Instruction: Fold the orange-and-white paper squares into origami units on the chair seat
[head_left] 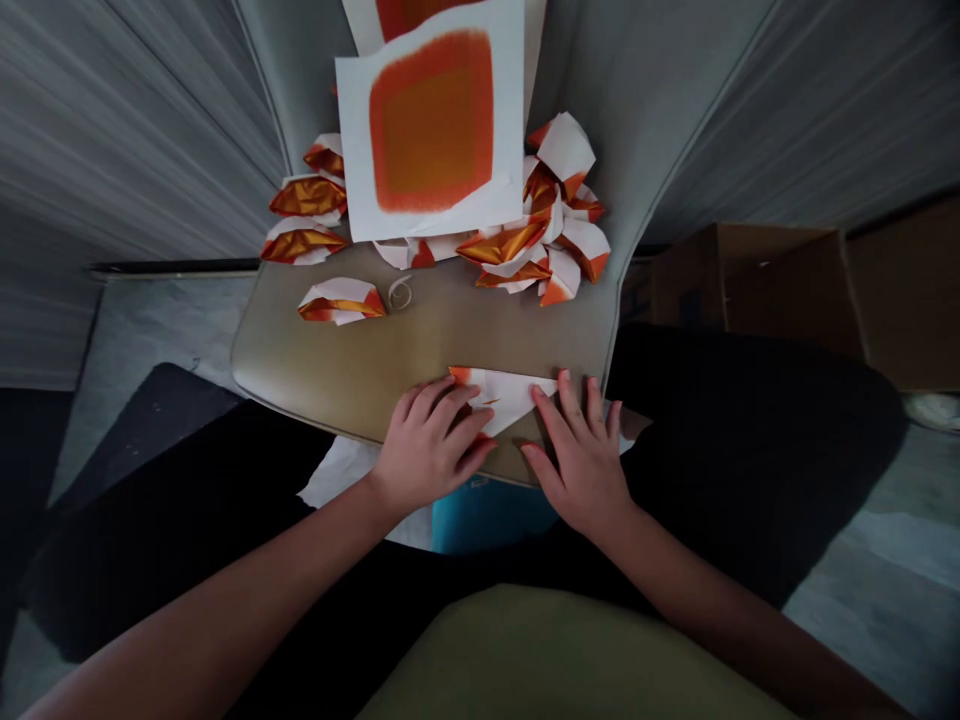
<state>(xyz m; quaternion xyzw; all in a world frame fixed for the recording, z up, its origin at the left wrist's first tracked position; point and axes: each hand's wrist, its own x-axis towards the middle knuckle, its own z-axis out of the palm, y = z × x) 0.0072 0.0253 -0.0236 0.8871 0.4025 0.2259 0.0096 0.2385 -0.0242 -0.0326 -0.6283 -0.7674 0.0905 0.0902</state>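
folded paper (pixel 511 398): on chair seat (pixel 427 335), by its near edge | left hand (pixel 427 445): fingers bent, apart, resting on paper | right hand (pixel 589 460): fingers spread, tips touching paper | printed sheet (pixel 431 125), paper boats (pixel 514 243): chair seat, farther back

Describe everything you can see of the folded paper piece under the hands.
The folded paper piece looks like thin paper, mostly white, with orange at its far left corner and near the left thumb, and a small golden-orange mark near the middle. Its visible outline is roughly triangular, the long edge facing away from the person. It lies on the chair seat. The left hand covers its left part; fingertips of the right hand touch its right end.
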